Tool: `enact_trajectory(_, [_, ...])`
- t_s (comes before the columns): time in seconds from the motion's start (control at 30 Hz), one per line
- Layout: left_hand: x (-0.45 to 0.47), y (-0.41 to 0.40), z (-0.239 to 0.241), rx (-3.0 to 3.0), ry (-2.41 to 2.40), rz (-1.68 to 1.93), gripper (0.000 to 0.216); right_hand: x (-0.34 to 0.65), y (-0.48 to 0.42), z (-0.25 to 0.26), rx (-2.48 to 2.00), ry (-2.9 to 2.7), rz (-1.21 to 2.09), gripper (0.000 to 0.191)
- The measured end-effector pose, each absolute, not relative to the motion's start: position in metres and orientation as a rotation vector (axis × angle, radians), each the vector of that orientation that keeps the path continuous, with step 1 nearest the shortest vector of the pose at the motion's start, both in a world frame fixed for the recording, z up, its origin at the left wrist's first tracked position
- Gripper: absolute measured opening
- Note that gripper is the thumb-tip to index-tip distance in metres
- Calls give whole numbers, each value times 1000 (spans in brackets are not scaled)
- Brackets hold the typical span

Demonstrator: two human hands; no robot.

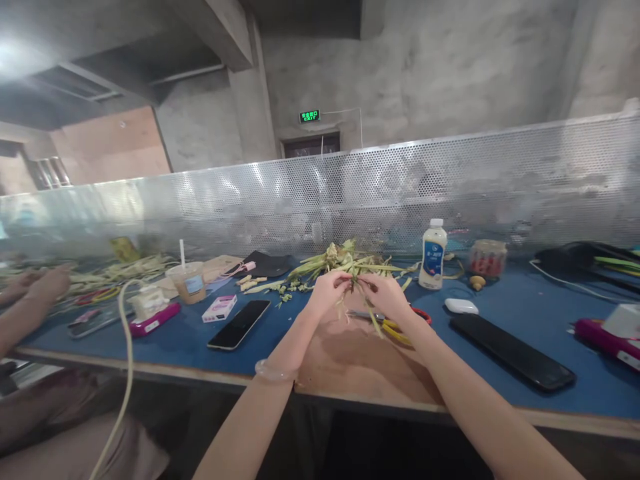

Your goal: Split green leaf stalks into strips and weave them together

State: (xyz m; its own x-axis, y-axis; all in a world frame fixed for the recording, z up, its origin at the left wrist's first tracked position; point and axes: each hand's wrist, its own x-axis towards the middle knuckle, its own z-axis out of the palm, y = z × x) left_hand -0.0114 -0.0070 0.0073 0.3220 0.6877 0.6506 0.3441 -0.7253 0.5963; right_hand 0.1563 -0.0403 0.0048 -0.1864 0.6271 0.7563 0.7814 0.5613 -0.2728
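My left hand point(327, 288) and my right hand point(384, 295) meet above a brown paper sheet point(350, 360) on the blue table point(190, 337). Both are closed in a pinch on a small bundle of green and pale plant stems point(356, 285) held between them. A clear bangle point(274, 371) rings my left wrist. Just behind my hands lies a pile of similar stems and leaves point(340, 261). Under my right hand rest scissors with red and yellow handles point(400, 325).
A black phone point(239, 324), a pink box point(219, 308), an iced drink cup point(189, 281) and a white bottle point(433, 255) stand on the table. A black keyboard point(511, 351) and white mouse point(461, 306) lie right. Another person's hands point(35, 287) work at left. A perforated metal screen point(450, 187) backs the table.
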Motion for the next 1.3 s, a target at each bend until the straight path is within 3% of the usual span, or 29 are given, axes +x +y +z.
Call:
enact_trajectory(0.27, [-12,-10,7,2269,910,1329,16,153,-45,7,-1127,-1840,61,33])
enact_trajectory(0.43, [-11,-9,5,2301,876,1299,17,154,-40,4,-1173,-1856,56,31])
enact_trajectory(0.9, [-6,-9,7,2620,929,1285,18,152,-41,5,-1423,-1958,-486,22])
enact_trajectory(1.3, [-5,-5,2,2490,934,1332,22,156,-37,1,-1431,-1995,-560,26])
